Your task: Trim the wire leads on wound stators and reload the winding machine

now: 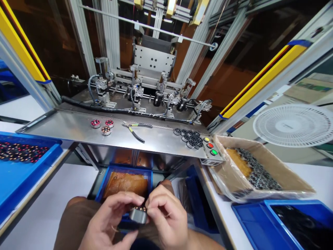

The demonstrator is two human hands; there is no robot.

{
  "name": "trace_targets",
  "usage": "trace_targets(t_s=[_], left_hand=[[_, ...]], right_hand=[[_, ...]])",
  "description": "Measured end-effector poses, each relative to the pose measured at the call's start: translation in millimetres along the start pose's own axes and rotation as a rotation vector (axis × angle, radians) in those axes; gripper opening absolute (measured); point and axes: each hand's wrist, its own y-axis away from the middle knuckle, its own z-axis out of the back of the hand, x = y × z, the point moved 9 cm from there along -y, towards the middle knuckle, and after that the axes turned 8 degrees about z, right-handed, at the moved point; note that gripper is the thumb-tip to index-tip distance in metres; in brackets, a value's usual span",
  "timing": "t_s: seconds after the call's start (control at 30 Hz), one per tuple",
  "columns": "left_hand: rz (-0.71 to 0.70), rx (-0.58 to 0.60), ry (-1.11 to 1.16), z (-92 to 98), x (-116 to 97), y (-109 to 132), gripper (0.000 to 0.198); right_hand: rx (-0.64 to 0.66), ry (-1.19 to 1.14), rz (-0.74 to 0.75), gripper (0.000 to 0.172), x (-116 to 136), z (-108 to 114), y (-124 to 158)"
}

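Note:
A grey metal ring-shaped part (137,216) with copper-coloured windings on its top is held low in the middle, above my lap. My left hand (111,218) curves around its left side, thumb below and fingers above. My right hand (168,215) is closed at the part's right edge, thumb and fingertips pinched by the windings; anything thin between them is too small to make out. Beyond the hands, on the metal ledge (78,133), lie wound parts (106,130) with red and copper tops, and cutting pliers (136,131) with open handles.
Black cores (191,138) are grouped beside a button box (212,152). Behind the ledge stands a machine with several fixtures (158,99). A lined carton (293,182) and blue trays (249,222) are on the right. Another blue tray (15,184) holds wound parts at left. A white fan (291,125) stands far right.

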Motion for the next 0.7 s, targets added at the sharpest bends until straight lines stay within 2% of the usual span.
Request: trace_targets(t_s=[0.07,0.1,0.2,0.27,0.37,0.43,0.5,0.6,0.7], left_hand=[[0.149,0.066,0.12,-3.3,8,-5,0.063],[0.235,0.112,0.171,-7.6,13,-7,0.068],[0.553,0.396,0.254,-35.4,31,-2,0.056],[0.676,0.512,0.273,-46.3,37,4,0.054],[0.647,0.454,0.236,-43.1,36,0,0.037],[0.59,0.401,0.23,-40.0,31,-2,0.038],[0.556,0.332,0.244,-36.5,27,-3,0.045],[0.552,0.233,0.254,-32.4,25,-2,0.046],[0.536,0.211,0.251,-33.8,23,-2,0.043]], right_hand=[[0.087,0.146,0.176,0.011,19,1,-6],[0.142,0.209,0.25,0.01,27,0,-8],[0.276,0.34,0.441,0.012,42,-5,-8],[0.316,0.375,0.525,0.014,48,-5,-7],[0.299,0.375,0.567,0.022,52,0,-8],[0.3,0.335,0.536,0.027,51,4,-10],[0.274,0.278,0.446,0.037,43,11,-14],[0.196,0.174,0.282,0.056,27,24,-19],[0.222,0.058,0.209,0.057,17,21,-22]])
